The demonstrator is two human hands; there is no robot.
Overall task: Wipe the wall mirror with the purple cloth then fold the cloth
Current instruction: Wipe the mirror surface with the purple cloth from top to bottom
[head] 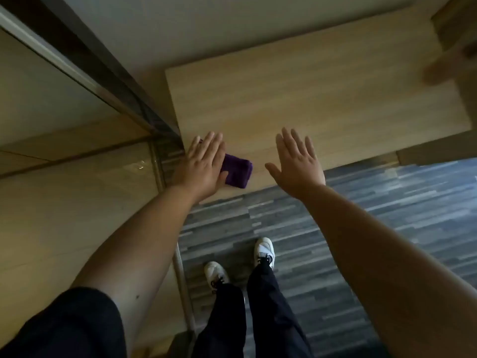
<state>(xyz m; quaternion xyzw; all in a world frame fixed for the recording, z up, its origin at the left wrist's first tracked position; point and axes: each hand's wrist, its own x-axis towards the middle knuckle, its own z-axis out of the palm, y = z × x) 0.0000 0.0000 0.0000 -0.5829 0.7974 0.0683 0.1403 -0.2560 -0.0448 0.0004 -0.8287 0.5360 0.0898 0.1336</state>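
Note:
The purple cloth [238, 172] lies folded into a small thick rectangle near the front left corner of a light wooden table [309, 99]. My left hand [204, 165] rests flat on the cloth's left part, fingers straight and together, covering about half of it. To the right of the cloth, my right hand [296, 161] hovers over the table's front edge, palm down with fingers spread, holding nothing. The wall mirror [64, 156] fills the left side of the view, its frame [108, 73] running diagonally down to the table's corner.
Grey striped carpet [361, 228] lies below the table's front edge, where my two white shoes [240, 264] stand. A blurred brown shape [454, 58] sits at the table's far right. A pale wall [180, 29] runs behind the table.

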